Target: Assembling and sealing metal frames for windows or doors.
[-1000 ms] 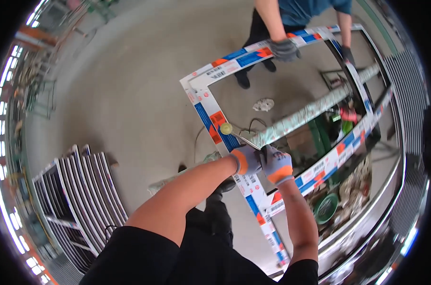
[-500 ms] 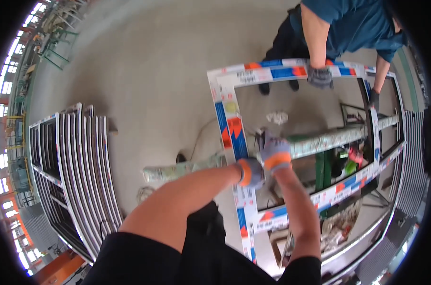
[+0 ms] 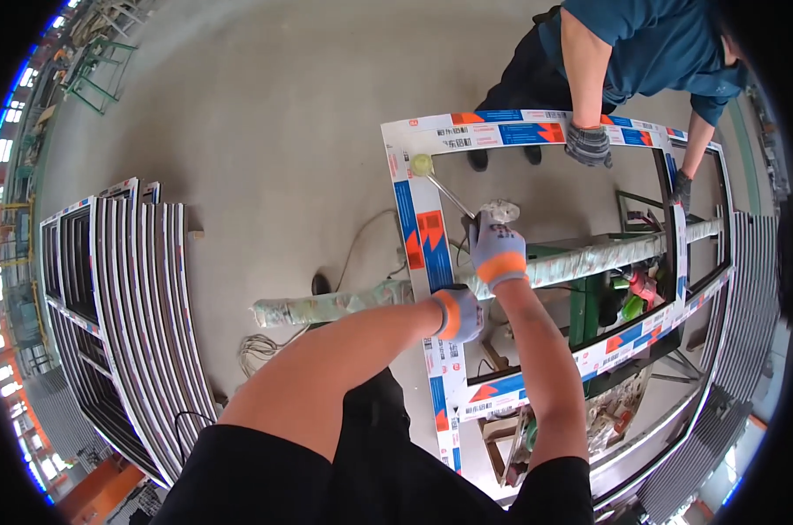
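Observation:
A large rectangular window frame (image 3: 437,393), wrapped in white, blue and orange-red protective film, lies across a padded support bar (image 3: 562,267). My left hand (image 3: 460,314), in a grey and orange glove, is closed round the frame's left side. In my right hand (image 3: 498,248), gloved alike, is the handle of a mallet (image 3: 446,194). Its round pale yellow-green head is at the frame's far left corner; I cannot tell whether it touches. Across from me, a co-worker's gloved hand (image 3: 588,145) grips the far side of the frame, and their other hand (image 3: 681,192) holds the crossbar.
Several dark frames (image 3: 138,297) stand stacked at the left. A cable (image 3: 352,249) lies on the floor by the bar. Under the frame are a green stand (image 3: 586,311), a red and green tool (image 3: 643,289) and a box (image 3: 501,446). Stacked profiles (image 3: 752,297) line the right.
The mallet head has moved away from me, toward the frame's far left corner. My right hand has gone a little farther out too. My left hand keeps its hold on the frame.

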{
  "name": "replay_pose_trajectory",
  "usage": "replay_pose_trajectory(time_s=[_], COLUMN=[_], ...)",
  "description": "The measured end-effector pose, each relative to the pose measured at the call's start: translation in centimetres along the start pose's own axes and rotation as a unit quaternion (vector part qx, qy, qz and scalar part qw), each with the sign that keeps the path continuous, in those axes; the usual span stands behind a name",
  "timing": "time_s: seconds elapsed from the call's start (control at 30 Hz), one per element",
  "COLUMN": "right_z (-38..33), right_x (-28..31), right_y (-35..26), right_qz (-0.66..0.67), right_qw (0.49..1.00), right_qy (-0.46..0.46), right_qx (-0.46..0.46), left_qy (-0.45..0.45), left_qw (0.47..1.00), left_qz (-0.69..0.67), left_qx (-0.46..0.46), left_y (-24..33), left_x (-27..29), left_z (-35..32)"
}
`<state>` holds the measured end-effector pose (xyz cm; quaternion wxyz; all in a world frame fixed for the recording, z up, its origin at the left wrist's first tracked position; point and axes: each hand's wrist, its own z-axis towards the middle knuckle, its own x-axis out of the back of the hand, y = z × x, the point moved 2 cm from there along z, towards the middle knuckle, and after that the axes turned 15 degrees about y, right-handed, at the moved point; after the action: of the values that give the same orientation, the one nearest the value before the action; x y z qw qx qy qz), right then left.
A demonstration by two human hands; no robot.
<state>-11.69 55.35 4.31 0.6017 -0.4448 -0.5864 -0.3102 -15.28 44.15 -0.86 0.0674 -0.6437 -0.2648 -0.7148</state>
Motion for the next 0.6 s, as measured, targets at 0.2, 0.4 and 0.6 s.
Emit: replay_pose_trajectory(time_s=[0.2, 0.4, 0.6], right_z=[1.3, 0.4, -2.8], right_x=[2.6, 0.0, -1.1], right_y=[-0.6, 1.4, 2.6], right_qz=[0.032, -0.018, 0.051], right_qw=[0.997, 0.999, 0.997], right_qy=[0.071, 0.023, 0.048], right_qx=[0.024, 0.024, 0.023], left_qy=[0.057, 0.057, 0.020], left_qw=[0.997, 0.995, 0.994], left_qz=[-0.005, -0.040, -0.055], left_qx=[0.043, 0.068, 0.088], left_y=[-0.2, 0.4, 0.2], left_x=[-1.0, -0.9, -0.8], left_z=[-0.2, 0.3, 1.0])
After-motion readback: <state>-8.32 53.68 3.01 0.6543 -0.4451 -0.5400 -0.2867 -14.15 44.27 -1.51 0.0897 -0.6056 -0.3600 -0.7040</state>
